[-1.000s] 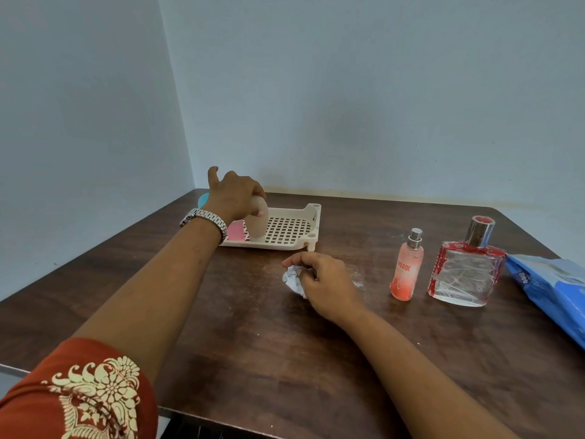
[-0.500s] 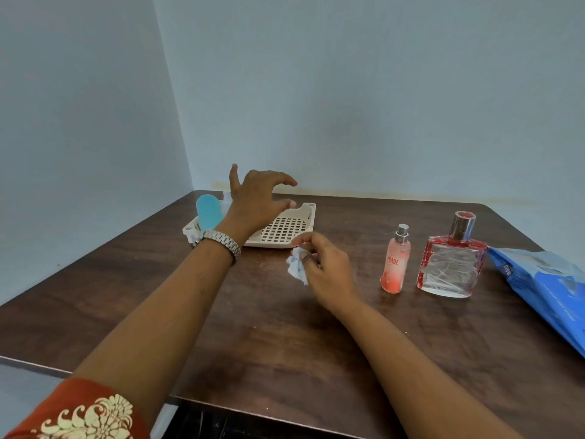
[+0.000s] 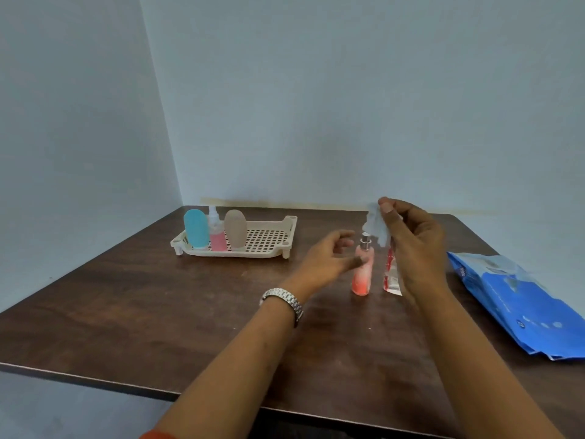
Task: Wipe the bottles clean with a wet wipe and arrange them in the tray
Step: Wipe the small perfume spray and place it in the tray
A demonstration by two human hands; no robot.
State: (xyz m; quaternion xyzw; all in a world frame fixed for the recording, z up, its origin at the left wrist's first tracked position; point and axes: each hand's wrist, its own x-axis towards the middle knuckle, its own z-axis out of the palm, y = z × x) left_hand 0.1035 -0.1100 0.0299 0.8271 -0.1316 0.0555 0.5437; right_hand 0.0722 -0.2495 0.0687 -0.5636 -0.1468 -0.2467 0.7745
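A cream slotted tray [image 3: 272, 248] stands at the back left of the table. In it stand a blue bottle [image 3: 195, 229], a small pink spray bottle [image 3: 216, 236] and a beige bottle [image 3: 235, 229]. A slim pink spray bottle [image 3: 362, 274] stands on the table. My left hand [image 3: 326, 259] is open right beside it, fingers curved toward it. My right hand [image 3: 414, 245] is raised and pinches a crumpled white wet wipe [image 3: 376, 228]. It hides most of the red-trimmed glass perfume bottle [image 3: 390, 274] behind it.
A blue wet-wipe pack [image 3: 519, 305] lies at the right edge of the dark wooden table [image 3: 158, 312]. Walls close in at the back and left. The table's front edge runs near my forearms.
My left hand left the tray and came right to the slim pink bottle. My right hand lifted the wipe off the table and moved right, in front of the glass bottle.
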